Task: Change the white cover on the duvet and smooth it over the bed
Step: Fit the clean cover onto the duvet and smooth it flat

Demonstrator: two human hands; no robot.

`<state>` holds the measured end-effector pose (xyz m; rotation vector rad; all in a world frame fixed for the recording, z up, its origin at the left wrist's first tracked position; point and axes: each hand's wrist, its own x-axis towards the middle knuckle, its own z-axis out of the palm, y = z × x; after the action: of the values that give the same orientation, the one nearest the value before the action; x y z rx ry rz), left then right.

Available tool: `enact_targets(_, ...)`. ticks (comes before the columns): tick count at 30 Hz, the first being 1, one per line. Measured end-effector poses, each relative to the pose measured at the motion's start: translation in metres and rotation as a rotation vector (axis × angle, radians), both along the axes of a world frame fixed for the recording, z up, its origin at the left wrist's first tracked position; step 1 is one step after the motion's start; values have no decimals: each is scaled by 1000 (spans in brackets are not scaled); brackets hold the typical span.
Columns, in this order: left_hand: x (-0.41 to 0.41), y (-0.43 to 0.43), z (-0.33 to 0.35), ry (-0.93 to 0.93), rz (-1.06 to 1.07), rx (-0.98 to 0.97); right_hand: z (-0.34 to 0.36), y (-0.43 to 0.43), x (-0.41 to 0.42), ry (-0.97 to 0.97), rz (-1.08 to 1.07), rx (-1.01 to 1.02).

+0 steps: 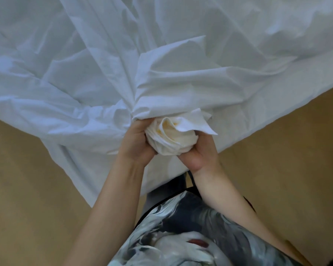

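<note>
A white duvet cover point(108, 60) spreads crumpled over the whole upper part of the view, with folds running down to one gathered corner. At that corner a cream-coloured bunch of duvet point(171, 140) pokes out, wrapped by the white cloth. My left hand point(136, 143) grips the bunch from the left, its fingers curled into the fabric. From the right and below, my right hand point(199, 152) grips the same bunch. A loose white flap point(196, 123) sticks out above my right hand.
A tan floor point(23, 179) shows at lower left and on the right below the hanging cover edge. My patterned dark-and-white clothing point(181, 233) fills the bottom centre. The bed itself is hidden under the cloth.
</note>
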<state>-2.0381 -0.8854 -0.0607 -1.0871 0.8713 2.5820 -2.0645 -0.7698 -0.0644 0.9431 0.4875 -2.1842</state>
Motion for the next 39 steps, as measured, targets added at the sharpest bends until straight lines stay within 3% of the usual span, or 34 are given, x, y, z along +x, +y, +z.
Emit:
enact_targets(3,2,-6,1,14,-19,43,-1,-1,-7,34,104,34)
enact_targets(7,2,-13,5,52,-208,-59,-1,4,-15,72,204,31)
enact_targets(12,-6,4,7,-46,38,45,4,4,-8,32,30,-28)
enact_targets(17,-10,3,8,88,277,228,7,3,-4,54,1,-60)
enact_targets(20,-6,1,11,101,219,210,7,3,0,28,13,-48)
enact_targets(22,-3,-5,13,150,121,182,7,5,3,-3,-33,-155)
enact_targets(25,-5,-27,17,186,-255,26,1,11,4,90,-7,-182)
enact_targets(28,-16,-32,21,114,-590,-275,-1,13,1,240,255,-78)
enact_targets(30,-18,-28,16,-19,-578,-507,0,14,1,298,345,14)
enact_targets(35,-13,-12,7,-245,-498,-919,10,15,5,302,283,164)
enact_targets(37,-13,-1,7,-214,-475,-992,16,11,4,325,302,272)
enact_targets(39,-9,6,10,-234,-403,-902,16,8,2,289,295,416)
